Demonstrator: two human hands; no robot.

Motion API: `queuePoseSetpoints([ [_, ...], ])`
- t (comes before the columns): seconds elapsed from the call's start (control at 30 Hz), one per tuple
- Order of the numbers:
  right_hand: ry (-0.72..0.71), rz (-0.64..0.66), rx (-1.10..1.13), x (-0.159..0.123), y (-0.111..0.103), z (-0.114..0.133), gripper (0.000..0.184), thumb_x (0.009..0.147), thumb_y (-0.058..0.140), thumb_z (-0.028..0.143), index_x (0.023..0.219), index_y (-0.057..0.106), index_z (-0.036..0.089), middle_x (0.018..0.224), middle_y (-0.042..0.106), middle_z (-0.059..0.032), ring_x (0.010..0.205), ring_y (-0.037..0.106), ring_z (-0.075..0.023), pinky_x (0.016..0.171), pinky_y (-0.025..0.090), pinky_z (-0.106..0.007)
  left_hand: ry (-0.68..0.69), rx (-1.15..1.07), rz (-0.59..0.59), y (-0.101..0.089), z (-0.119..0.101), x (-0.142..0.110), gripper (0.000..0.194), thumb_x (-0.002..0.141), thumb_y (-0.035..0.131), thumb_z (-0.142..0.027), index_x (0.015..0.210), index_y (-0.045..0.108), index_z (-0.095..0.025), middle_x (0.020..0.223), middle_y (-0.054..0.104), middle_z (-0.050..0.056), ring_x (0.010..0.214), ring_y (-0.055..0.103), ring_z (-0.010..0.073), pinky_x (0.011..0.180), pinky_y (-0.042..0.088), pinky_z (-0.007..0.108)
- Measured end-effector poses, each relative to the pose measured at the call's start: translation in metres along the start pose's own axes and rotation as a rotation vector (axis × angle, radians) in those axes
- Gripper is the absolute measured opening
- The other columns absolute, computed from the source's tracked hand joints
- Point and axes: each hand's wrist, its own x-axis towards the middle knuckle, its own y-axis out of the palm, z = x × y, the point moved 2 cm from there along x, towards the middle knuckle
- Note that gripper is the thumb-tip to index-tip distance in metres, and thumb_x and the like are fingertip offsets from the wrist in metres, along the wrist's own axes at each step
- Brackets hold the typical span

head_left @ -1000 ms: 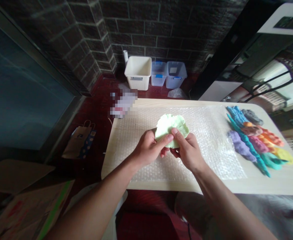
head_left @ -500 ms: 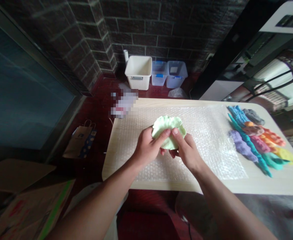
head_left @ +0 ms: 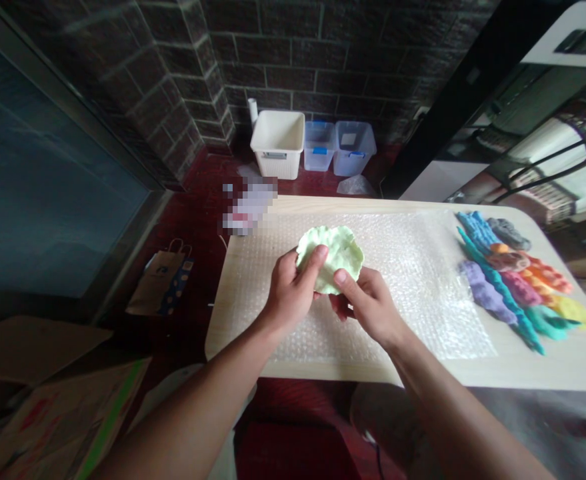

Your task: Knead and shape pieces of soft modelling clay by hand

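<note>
A flattened, roughly round piece of pale green modelling clay (head_left: 340,252) with a wavy edge is held above the table between both hands. My left hand (head_left: 293,283) grips its left side, thumb pressed on the upper face and fingers underneath. At the lower right edge my right hand (head_left: 370,300) pinches it, the thumb on top and the fingertips partly showing below. Beneath the hands lies a sheet of bubble wrap (head_left: 413,267). Most of the fingers under the clay are hidden.
Coloured clay pieces lie at the table's right: a purple one (head_left: 487,293), a long teal strip (head_left: 505,297), a blue one (head_left: 477,231), a grey one (head_left: 509,233) and several more. Behind the table (head_left: 323,371) stand a white bin (head_left: 279,143) and two clear boxes. A paper bag (head_left: 151,280) stands left.
The green clay has shifted slightly left and up. My thumbs, close together before, are now apart: the left one higher on the clay, the right one lower near its edge.
</note>
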Motion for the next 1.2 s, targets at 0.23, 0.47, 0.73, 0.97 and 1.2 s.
queuePoseSetpoints([
  [0.23, -0.021, 0.032, -0.018, 0.0, 0.0, 0.001, 0.045, 0.096, 0.07, 0.058, 0.075, 0.069, 0.018, 0.05, 0.057, 0.004, 0.04, 0.047, -0.0071, 0.04, 0.034, -0.021, 0.032, 0.095, -0.028, -0.003, -0.003, -0.001, 0.048, 0.095, 0.065, -0.064, 0.076, 0.061, -0.019, 0.063, 0.057, -0.002, 0.051, 0.052, 0.0103, 0.041, 0.04, 0.019],
  [0.47, -0.019, 0.065, -0.088, -0.002, 0.002, 0.003, 0.046, 0.09, 0.08, 0.052, 0.064, 0.067, 0.017, 0.049, 0.059, 0.0017, 0.041, 0.05, -0.008, 0.041, 0.036, -0.022, 0.138, 0.32, 0.001, -0.005, -0.006, -0.003, 0.05, 0.101, 0.058, -0.06, 0.072, 0.057, -0.019, 0.059, 0.055, -0.001, 0.055, 0.051, 0.0113, 0.048, 0.037, 0.022],
  [0.73, -0.025, 0.077, -0.035, -0.001, 0.003, 0.005, 0.039, 0.087, 0.083, 0.05, 0.072, 0.07, 0.017, 0.053, 0.062, 0.0023, 0.042, 0.051, -0.0079, 0.039, 0.035, -0.021, 0.088, 0.235, -0.018, -0.005, -0.009, -0.002, 0.052, 0.099, 0.061, -0.061, 0.067, 0.056, -0.02, 0.056, 0.054, -0.002, 0.047, 0.049, 0.0103, 0.041, 0.035, 0.021],
  [0.97, -0.027, 0.103, -0.041, -0.002, 0.002, 0.008, 0.044, 0.091, 0.078, 0.054, 0.069, 0.069, 0.017, 0.052, 0.06, 0.0027, 0.041, 0.049, -0.0069, 0.039, 0.034, -0.021, 0.104, 0.255, -0.075, -0.009, -0.006, 0.002, 0.053, 0.096, 0.065, -0.059, 0.062, 0.054, -0.02, 0.052, 0.052, -0.002, 0.046, 0.049, 0.0101, 0.041, 0.036, 0.021],
  [1.2, -0.02, 0.033, -0.121, -0.001, -0.008, 0.002, 0.055, 0.103, 0.06, 0.059, 0.071, 0.071, 0.015, 0.054, 0.064, -0.0015, 0.042, 0.052, -0.0082, 0.042, 0.037, -0.023, 0.065, 0.187, -0.048, -0.007, -0.008, 0.002, 0.055, 0.097, 0.064, -0.062, 0.062, 0.055, -0.02, 0.047, 0.051, -0.004, 0.039, 0.05, 0.0095, 0.037, 0.035, 0.021],
])
